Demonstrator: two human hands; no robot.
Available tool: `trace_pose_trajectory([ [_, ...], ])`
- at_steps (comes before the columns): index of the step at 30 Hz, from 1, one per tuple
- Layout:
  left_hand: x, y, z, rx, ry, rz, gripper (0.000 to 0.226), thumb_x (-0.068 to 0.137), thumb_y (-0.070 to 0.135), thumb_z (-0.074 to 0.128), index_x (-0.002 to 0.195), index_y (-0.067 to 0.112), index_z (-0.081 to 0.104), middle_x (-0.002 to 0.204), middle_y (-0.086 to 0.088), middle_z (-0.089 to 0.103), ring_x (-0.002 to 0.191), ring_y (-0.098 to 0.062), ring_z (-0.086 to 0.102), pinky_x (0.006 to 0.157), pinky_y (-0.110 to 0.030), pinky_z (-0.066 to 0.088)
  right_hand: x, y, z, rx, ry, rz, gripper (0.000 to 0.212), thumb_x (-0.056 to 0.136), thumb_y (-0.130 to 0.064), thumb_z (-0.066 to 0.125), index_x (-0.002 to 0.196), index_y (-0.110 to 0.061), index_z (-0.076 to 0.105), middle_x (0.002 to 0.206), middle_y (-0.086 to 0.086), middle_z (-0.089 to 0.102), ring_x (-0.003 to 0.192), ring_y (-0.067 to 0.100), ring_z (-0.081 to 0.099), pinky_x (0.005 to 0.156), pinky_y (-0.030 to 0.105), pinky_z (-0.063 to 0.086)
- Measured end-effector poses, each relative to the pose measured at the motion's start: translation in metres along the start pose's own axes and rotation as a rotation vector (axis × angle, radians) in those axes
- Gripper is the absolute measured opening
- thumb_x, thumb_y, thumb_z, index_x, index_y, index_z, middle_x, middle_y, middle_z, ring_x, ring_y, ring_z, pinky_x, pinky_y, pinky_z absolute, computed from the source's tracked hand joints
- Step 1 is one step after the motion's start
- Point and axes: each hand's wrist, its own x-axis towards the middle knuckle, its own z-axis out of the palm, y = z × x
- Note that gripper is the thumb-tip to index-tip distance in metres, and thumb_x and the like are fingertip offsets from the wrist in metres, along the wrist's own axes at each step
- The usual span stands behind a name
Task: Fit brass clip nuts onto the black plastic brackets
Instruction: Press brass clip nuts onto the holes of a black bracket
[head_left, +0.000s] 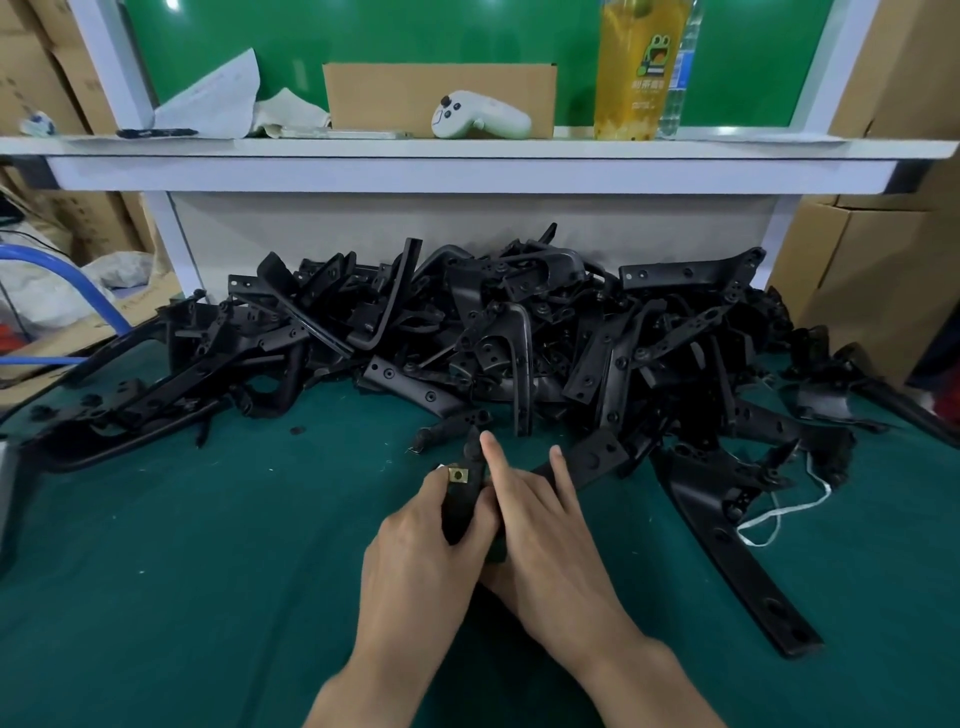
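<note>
The grip of the left hand (431, 535) was closed round a curved black plastic bracket (460, 512), with the thumb beside the small square brass clip nut (458, 474) seated near the bracket's upper end. The right hand (545, 525) lay against the same bracket with its fingers straight and its grip slack; its thumb was hidden. Both hands were just in front of the big heap of black plastic brackets (519, 332) on the green-covered desk (208, 571). A long black plastic strip (727, 551) lay at the heap's right front, beside a white string (784, 512).
</note>
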Motion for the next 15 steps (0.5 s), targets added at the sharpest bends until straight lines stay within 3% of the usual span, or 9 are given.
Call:
trace_pose_trajectory([
  [12, 0.0016, -0.0013, -0.0020, 0.010, -0.009, 0.032, 0.029, 0.091, 0.048, 0.056, 0.072, 0.028, 0.048, 0.061, 0.010, 0.057, 0.052, -0.012, 0.051, 0.048, -0.025, 0.037, 0.0006, -0.0001, 0.0018, 0.007, 0.008, 0.017, 0.114, 0.084, -0.041, 0.074, 0.160, -0.018, -0.007, 0.119, -0.012, 0.055, 0.119, 0.007, 0.049, 0.125, 0.038, -0.004],
  [15, 0.0019, -0.0014, -0.0057, 0.041, -0.062, 0.049, 0.034, 0.097, 0.062, 0.037, 0.088, 0.036, 0.056, 0.075, 0.018, 0.063, 0.072, -0.004, 0.059, 0.064, -0.031, 0.049, 0.0028, 0.0031, 0.0018, 0.047, 0.057, 0.080, 0.112, 0.084, -0.048, 0.070, 0.160, -0.020, -0.006, 0.121, -0.013, 0.056, 0.122, 0.003, 0.047, 0.125, 0.035, -0.004],
])
